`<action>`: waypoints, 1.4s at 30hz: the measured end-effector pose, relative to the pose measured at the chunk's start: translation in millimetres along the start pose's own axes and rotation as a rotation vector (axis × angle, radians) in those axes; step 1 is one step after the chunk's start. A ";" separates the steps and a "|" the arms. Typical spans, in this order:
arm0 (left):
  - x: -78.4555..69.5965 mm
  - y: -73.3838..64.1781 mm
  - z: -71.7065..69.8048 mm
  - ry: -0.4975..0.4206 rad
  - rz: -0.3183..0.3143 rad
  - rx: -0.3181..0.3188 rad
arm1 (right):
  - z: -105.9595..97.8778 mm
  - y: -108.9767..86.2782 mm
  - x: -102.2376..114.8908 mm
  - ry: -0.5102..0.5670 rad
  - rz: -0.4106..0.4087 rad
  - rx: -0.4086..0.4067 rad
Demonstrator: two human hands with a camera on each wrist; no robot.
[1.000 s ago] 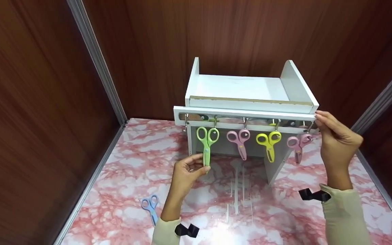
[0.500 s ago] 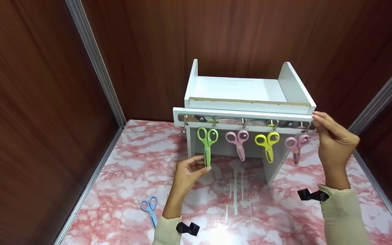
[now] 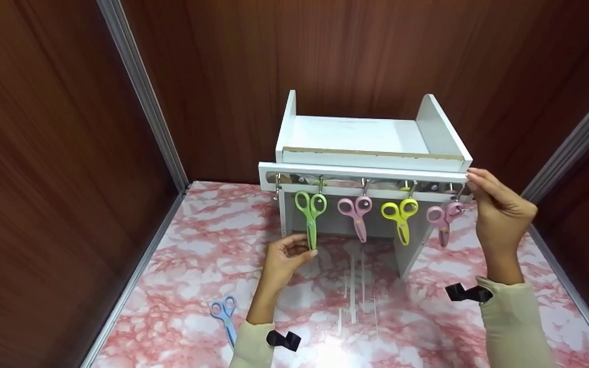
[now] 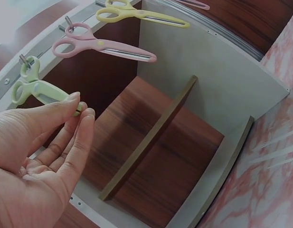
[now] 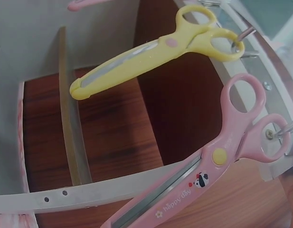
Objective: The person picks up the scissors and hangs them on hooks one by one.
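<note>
In the head view my left hand (image 3: 281, 266) pinches the blade tip of a pair of green scissors (image 3: 311, 220) between thumb and fingers. One handle loop of these scissors is on a hook of the white hook rail (image 3: 366, 170); the left wrist view shows the same pinch on the green scissors (image 4: 44, 90). With its fingertips, my right hand (image 3: 504, 220) holds the rail's right end. Between the hands hang pink scissors (image 3: 359, 220), yellow scissors (image 3: 402, 222) and another pink pair (image 3: 444, 225). The right hand is out of its own wrist view.
Behind the rail stands a white shelf unit (image 3: 361, 135) with raised sides. Blue scissors (image 3: 227, 319) lie on the red-and-white marbled table (image 3: 182, 266), left of my left forearm. Brown panels (image 3: 356, 51) enclose the table. Another hook (image 3: 277, 186) is at the rail's left end.
The head view has shifted slightly, so the unit and scissors sit a little further left and lower. Both hands keep their holds on the green scissors and the rail.
</note>
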State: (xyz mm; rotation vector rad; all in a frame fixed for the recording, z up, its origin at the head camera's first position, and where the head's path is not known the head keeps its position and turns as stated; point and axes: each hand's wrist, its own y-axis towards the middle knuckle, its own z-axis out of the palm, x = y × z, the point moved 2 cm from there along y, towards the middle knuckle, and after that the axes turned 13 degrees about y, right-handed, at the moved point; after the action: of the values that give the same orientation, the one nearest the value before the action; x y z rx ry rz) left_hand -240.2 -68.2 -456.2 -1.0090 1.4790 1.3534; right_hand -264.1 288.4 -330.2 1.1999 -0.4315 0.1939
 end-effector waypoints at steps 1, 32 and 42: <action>0.6 0.4 0.4 0.001 0.002 -0.003 | 0.4 0.2 0.1 0.001 0.000 0.003; 8.3 13.2 11.7 0.027 0.046 0.042 | 0.7 -0.8 1.1 0.046 0.008 -0.003; 9.1 15.5 11.2 0.054 0.077 0.059 | 0.5 0.1 1.9 0.039 0.003 -0.001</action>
State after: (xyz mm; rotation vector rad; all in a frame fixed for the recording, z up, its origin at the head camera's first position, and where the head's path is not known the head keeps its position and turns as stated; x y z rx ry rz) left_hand -256.8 -55.8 -460.8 -0.9661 1.6033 1.3375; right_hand -262.5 287.8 -329.1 1.1924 -0.3988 0.2194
